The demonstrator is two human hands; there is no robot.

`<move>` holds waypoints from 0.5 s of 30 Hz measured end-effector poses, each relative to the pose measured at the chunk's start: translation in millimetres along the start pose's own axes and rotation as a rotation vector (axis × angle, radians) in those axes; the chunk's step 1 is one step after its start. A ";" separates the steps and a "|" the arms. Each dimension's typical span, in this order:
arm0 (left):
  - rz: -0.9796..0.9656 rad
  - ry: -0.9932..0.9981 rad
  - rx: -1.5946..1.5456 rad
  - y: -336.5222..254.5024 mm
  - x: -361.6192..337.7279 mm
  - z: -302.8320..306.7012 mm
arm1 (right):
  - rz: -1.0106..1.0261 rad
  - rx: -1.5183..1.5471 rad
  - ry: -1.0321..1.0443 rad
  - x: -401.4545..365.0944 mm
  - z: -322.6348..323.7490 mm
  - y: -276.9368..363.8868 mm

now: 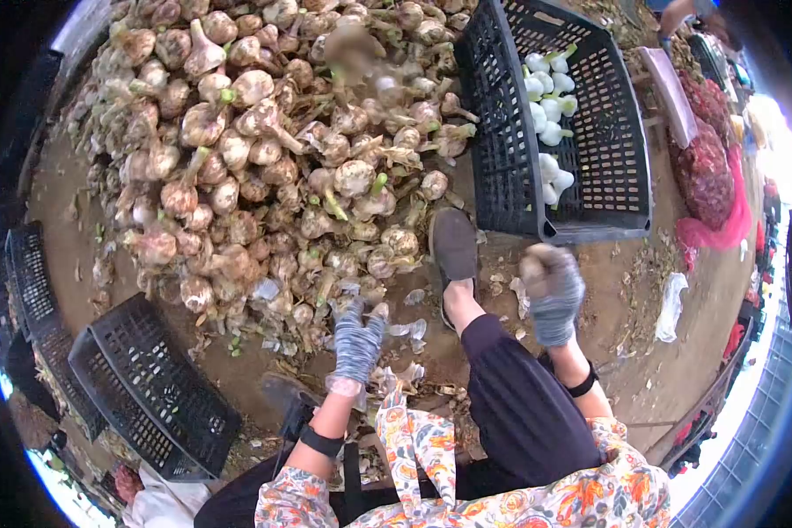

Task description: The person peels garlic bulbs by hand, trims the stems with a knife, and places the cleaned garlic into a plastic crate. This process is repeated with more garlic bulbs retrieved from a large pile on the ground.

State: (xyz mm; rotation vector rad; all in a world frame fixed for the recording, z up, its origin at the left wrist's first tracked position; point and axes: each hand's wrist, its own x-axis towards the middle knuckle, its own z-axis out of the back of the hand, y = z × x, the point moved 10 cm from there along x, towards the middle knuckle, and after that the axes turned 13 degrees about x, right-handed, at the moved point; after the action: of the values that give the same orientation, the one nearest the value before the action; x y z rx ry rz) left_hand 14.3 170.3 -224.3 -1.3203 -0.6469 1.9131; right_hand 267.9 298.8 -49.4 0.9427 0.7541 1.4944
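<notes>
My left hand (359,341), in a grey striped glove with bare fingertips, reaches to the near edge of a heap of unpeeled garlic bulbs (238,158). Its fingers are apart, and I see nothing held in them. My right hand (553,295), gloved alike, is raised below the black plastic crate (594,231). Motion blurs it; the fingers look curled, and whatever may be inside them is hidden. Several cleaned white garlic bulbs (550,110) with short green stems lie along the left side of the crate. A brown blur (352,51) hangs over the upper heap.
Black crates (154,387) lie at the lower left. My shoe (455,246) stands between heap and crate. Dry skins litter the dirt floor (607,352). At right are a white plastic bag (671,306) and red mesh sacks (704,176). Another person's hand (678,16) shows at the upper right.
</notes>
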 end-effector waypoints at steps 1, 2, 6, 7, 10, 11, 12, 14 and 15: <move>-0.196 -0.130 0.202 -28.5 -2.8 14.8 | 0.103 -0.096 0.193 -3.5 -23.4 8.7; -0.116 -0.070 0.218 -29.5 2.5 13.1 | -0.042 -0.054 0.374 -5.7 -47.8 -4.3; -0.440 -0.278 0.546 -89.5 19.3 10.0 | 0.003 0.023 0.486 -5.9 -101.6 -38.2; -0.473 -0.258 0.640 -94.4 29.3 -1.1 | -0.387 0.125 0.527 -8.7 -117.5 -79.5; -0.407 -0.153 0.943 -98.6 62.4 -34.0 | -0.914 0.365 0.495 -25.6 -165.1 -162.0; -0.298 -0.066 1.134 -87.0 73.7 -46.0 | -1.048 0.493 0.433 -29.9 -177.1 -180.7; -0.295 -0.067 1.213 -78.5 83.7 -55.8 | -1.048 0.499 0.424 -21.7 -181.3 -185.6; -0.329 -0.076 1.246 -58.6 100.4 -70.0 | 0.125 -0.528 1.153 -6.4 -218.2 -140.9; -0.356 -0.089 1.272 -59.0 106.4 -73.8 | -0.158 -0.302 0.990 -2.2 -223.7 -177.7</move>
State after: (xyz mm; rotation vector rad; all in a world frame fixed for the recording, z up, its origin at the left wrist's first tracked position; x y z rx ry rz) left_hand 75.7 290.9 -268.5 -0.2692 0.3143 1.5502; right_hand 154.6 332.2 -309.5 -0.1483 1.2067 1.8422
